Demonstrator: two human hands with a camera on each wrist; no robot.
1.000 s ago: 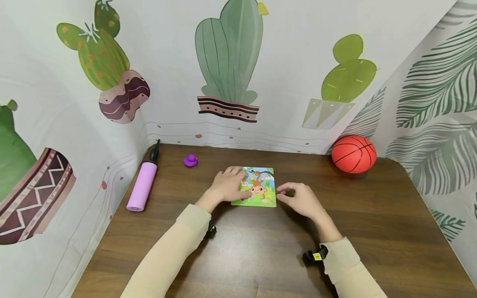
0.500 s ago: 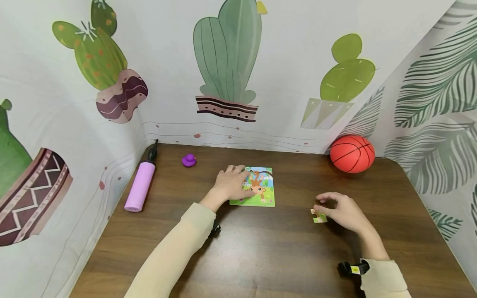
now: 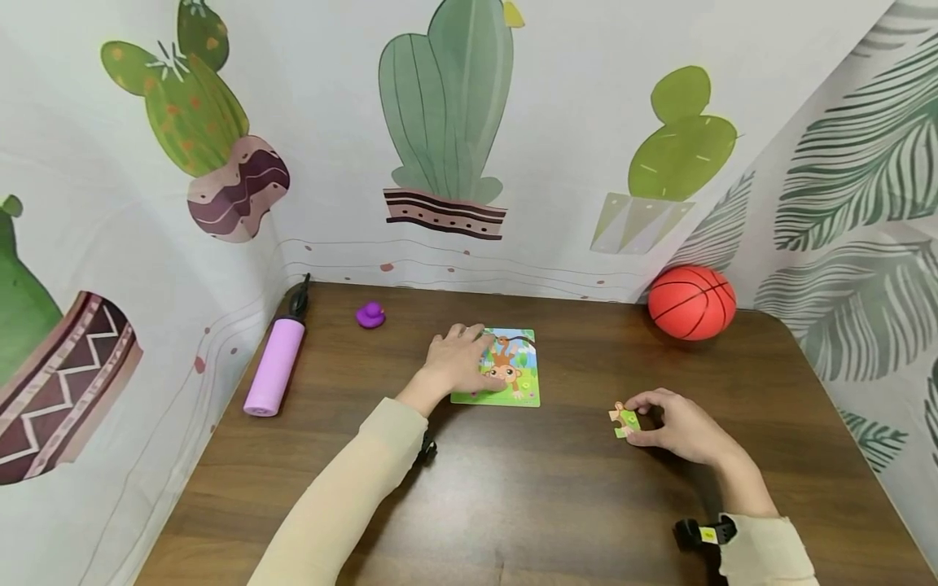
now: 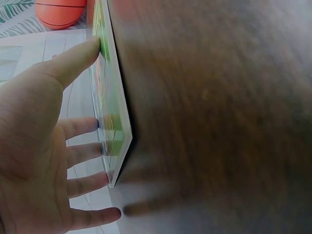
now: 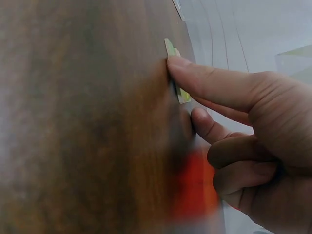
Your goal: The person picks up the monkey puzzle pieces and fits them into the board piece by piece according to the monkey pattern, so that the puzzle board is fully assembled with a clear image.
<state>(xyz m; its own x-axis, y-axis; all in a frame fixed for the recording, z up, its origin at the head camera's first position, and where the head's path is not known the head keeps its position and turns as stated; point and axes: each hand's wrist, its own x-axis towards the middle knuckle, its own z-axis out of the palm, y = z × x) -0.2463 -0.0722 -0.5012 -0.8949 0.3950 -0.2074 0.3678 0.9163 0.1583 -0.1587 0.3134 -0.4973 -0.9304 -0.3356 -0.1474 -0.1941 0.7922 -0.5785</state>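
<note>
A square jigsaw puzzle with a monkey picture lies flat on the table. My left hand rests on its left part with fingers spread, hiding some of the picture. In the left wrist view the thumb and several fingertips of the left hand touch the puzzle's face. Farther right, my right hand pinches a small puzzle piece between thumb and forefinger. Seen from the right wrist, the piece is nearly edge-on at the table surface, partly covered by the thumb.
At the back left are a purple rubber duck and a pink hand pump with a black end. A red basketball sits at the back right of the wooden table, before a cactus-print cloth.
My right hand has moved right, away from the puzzle's right edge, and a piece shows at its fingertips. Its grip on the piece has shifted and turned it slightly. The left hand stays on the puzzle.
</note>
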